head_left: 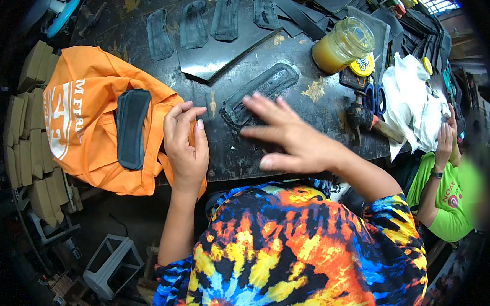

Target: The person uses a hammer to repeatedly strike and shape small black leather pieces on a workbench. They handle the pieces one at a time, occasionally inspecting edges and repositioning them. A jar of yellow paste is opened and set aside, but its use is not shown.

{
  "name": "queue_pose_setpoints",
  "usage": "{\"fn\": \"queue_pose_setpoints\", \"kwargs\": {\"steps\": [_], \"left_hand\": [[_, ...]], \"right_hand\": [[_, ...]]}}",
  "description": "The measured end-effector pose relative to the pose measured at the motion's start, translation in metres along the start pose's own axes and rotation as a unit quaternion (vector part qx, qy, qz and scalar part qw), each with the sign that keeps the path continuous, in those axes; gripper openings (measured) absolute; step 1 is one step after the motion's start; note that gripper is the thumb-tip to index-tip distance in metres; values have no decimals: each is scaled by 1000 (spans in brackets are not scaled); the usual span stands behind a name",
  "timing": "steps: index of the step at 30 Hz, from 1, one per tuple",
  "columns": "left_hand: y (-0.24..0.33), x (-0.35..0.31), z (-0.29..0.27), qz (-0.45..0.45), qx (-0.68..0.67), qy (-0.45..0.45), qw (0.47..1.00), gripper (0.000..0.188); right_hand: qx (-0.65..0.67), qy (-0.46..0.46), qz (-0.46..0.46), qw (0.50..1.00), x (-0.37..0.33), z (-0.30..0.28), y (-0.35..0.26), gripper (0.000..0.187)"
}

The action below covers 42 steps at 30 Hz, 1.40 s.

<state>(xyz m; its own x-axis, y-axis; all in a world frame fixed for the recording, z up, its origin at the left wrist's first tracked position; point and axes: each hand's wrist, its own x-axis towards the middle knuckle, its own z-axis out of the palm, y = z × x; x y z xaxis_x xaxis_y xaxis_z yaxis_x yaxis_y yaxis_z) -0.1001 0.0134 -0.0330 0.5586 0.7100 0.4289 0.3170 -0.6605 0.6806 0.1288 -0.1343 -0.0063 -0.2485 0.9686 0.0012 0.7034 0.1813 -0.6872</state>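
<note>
My right hand point(288, 133), its fingers spread, reaches over a curved black leather-like piece point(277, 80) on the dark table. That piece has a shiny, wet-looking raised rim; my fingertips cover part of its near side, and I cannot tell whether they touch it. My left hand point(186, 142) is loosely curved at the edge of an orange cloth point(96, 111), with nothing visible in it. Upon the cloth lies a similar black piece point(133, 129). Farther back, several matching pieces point(193, 25) are laid out, some resting on a dark slab point(215, 63).
A glass jar of amber liquid point(334, 51) stands at the right, near a hammer point(365, 119), blue-handled scissors point(376, 98) and a white plastic bag point(411, 100). Brown stacked pieces point(31, 142) fill the left. A co-worker in green point(444, 198) sits at the right; a grey stool point(115, 265) is below left.
</note>
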Motion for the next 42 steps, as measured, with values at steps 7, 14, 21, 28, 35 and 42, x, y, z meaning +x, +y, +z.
{"fn": "queue_pose_setpoints", "kwargs": {"steps": [7,14,21,28,35,42], "left_hand": [[6,4,0,-20,78,-37,996,23],[22,12,-20,-57,46,-92,993,24],[32,39,-18,14,56,-64,996,24],[42,77,-1,31,-26,-98,994,24],[46,111,63,51,-53,-237,969,49],[45,111,87,67,-58,-223,971,24]], "right_hand": [[-218,-18,137,966,10,21,-21,109],[-136,165,39,976,17,0,-3,93],[-128,93,-12,987,20,14,-3,93],[-148,252,134,947,-14,-27,35,72],[-239,203,166,935,-4,-19,38,86],[-154,241,111,952,-16,-32,23,84]]}}
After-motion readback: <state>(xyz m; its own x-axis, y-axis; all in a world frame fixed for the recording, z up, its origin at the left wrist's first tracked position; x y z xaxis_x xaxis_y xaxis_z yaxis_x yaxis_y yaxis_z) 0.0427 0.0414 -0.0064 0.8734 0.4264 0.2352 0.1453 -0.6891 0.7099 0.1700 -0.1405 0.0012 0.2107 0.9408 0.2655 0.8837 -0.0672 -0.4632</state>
